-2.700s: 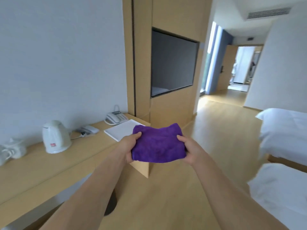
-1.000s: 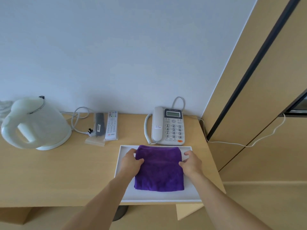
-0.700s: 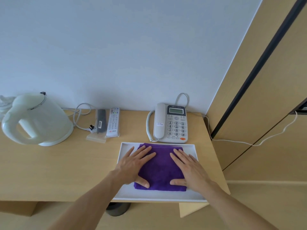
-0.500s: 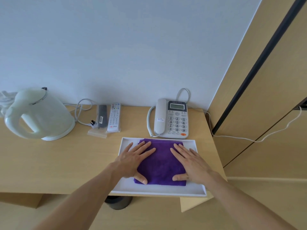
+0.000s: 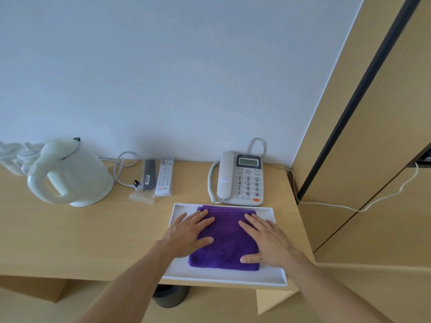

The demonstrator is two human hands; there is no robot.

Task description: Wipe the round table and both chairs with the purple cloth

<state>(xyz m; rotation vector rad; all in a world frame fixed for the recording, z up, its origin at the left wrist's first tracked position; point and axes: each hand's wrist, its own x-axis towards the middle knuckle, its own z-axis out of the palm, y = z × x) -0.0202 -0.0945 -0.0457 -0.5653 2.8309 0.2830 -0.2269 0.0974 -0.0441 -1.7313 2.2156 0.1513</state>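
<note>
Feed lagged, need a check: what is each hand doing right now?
Left hand: open, flat on the purple cloth, no grip.
Right hand: open, flat on the cloth, no grip.

On your wooden surface (image 5: 70,234) you have a white kettle (image 5: 70,173), two remotes (image 5: 158,177), a phone (image 5: 241,179), and a white tray (image 5: 224,277).

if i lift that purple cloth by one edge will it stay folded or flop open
The purple cloth looks soft and plush, folded in layers, so it would probably droop and unfold. It likely weighs little. Both hands lie flat on it, and its fuzzy nap should grip rather than slide.
</note>
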